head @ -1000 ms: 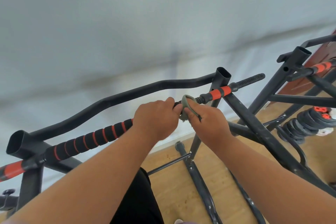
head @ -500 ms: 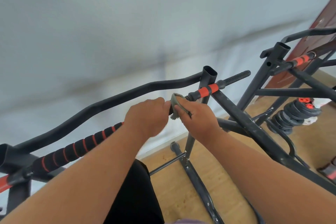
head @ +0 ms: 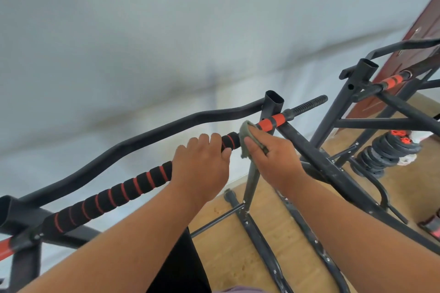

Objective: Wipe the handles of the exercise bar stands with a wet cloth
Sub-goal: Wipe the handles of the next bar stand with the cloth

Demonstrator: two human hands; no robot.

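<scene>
A black foam handle with red rings [head: 114,194] runs from lower left up to the right across a black bar stand [head: 273,102]. My left hand [head: 202,166] grips this handle near its upper end. Just to its right, my right hand [head: 273,159] holds a grey-green cloth [head: 245,137] wrapped over the bar where the foam ends and a red sleeve [head: 271,122] begins. Beyond the red sleeve the bar ends in a black threaded tip [head: 309,103].
A curved black bar [head: 142,135] runs behind the handle. A second black stand [head: 366,74] with a red-and-black handle [head: 390,82] stands at right. Stacked black weight plates [head: 385,152] lie on the wooden floor. A white wall fills the background.
My left hand has slid down the foam handle, baring a short black stretch beside the cloth. The right hand keeps the cloth on the bar. The view has shifted slightly.
</scene>
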